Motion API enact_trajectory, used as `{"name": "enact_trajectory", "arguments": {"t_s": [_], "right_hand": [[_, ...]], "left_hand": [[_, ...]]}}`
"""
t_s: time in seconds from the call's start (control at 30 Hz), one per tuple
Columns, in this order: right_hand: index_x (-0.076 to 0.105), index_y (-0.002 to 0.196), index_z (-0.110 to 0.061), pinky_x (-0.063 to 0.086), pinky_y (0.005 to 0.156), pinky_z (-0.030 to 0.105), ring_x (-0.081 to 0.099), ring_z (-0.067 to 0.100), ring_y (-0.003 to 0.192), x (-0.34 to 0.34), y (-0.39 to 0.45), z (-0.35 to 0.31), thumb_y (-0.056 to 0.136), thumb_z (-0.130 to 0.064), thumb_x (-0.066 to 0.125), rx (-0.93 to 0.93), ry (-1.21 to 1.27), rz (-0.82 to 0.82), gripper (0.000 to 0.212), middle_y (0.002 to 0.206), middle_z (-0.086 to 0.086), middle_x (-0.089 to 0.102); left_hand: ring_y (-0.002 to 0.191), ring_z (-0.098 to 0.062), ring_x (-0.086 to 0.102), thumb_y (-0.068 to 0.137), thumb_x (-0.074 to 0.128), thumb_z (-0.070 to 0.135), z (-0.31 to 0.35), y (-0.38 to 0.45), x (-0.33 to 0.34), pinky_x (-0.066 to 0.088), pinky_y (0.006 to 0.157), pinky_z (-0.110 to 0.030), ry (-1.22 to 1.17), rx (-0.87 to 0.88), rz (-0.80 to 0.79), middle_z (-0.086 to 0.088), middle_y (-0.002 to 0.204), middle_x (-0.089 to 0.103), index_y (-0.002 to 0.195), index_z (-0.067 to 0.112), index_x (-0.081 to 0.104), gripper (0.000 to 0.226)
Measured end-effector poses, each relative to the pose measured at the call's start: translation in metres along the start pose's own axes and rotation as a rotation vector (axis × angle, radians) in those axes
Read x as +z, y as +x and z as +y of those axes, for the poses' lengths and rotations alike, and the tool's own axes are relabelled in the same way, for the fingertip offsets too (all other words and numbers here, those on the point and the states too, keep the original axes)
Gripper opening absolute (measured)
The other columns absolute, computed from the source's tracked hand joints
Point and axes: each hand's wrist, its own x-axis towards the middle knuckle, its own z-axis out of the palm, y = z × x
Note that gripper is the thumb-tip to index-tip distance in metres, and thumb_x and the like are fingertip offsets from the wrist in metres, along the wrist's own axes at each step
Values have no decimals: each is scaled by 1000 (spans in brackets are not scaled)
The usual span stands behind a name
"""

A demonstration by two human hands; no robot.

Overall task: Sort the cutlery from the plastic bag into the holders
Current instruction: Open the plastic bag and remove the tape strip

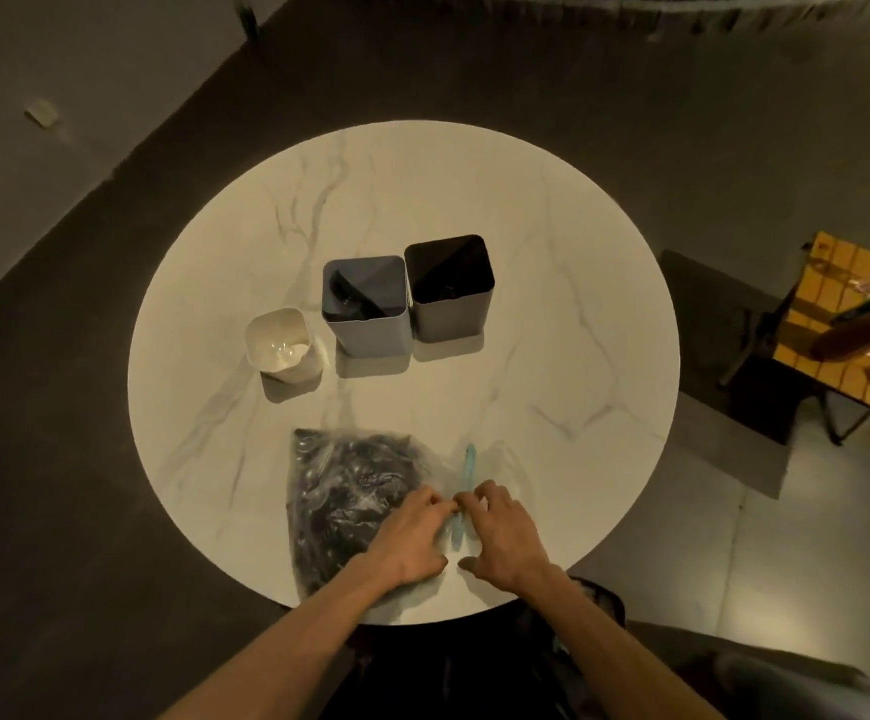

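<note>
At the bench's (552, 262) near edge, the left hand (405, 538) and right hand (500, 532) meet at the bag's (349, 491) blue zip seal (466, 475), fingers (435, 504) of both curled and seemingly pinching the plastic on either side of it. To open it well, grip each lip close to the seal and pull apart evenly, keeping the bag flat so the dark cutlery stays inside. Beyond stand 3 holders: white (282, 350), grey (367, 311), black (451, 291).
</note>
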Motion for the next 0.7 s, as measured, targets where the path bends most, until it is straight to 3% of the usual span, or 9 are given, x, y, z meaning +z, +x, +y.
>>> {"name": "enact_trajectory", "arguments": {"t_s": [0.13, 0.3, 0.4, 0.57, 0.7], "right_hand": [[64, 122, -32, 49, 73, 38, 58, 25, 93, 6, 9, 6, 84, -54, 65, -126, 58, 333, 44, 111, -2, 57], [68, 125, -34, 47, 77, 34, 59, 19, 98, -12, 12, 5, 97, -52, 57, -194, 126, 443, 35, 116, -3, 62], [69, 124, -33, 45, 77, 32, 57, 17, 96, -28, 16, 1, 99, -50, 57, -240, 170, 468, 33, 113, -5, 62], [72, 118, -28, 50, 83, 31, 55, 10, 97, -53, 55, 3, 96, -51, 62, -239, 281, 570, 33, 110, -7, 64], [74, 110, -31, 47, 94, 26, 54, 3, 106, -53, 105, 19, 92, -56, 64, -270, 317, 612, 32, 115, -13, 66]], "left_hand": [[122, -20, 47, 85, 70, 30, -11, 12, -3, 45, 100, -36, -49, 6, 67, -1, 129, 47, 141, 24, 49, 60], [89, -18, 62, 85, 75, 33, -21, 22, -27, 53, 82, -37, -196, 48, 205, 7, 99, 62, 100, 30, 60, 22], [73, -12, 62, 83, 77, 40, -23, 24, -40, 54, 71, -32, -250, 92, 246, 12, 84, 62, 91, 31, 58, 22], [94, -5, 68, 84, 79, 34, -39, 45, -68, 59, 85, -29, -445, 209, 363, 12, 97, 71, 104, 28, 69, 23], [98, -4, 70, 88, 76, 35, -64, 72, -71, 58, 90, -29, -527, 199, 401, 15, 98, 75, 110, 33, 76, 22]]}}
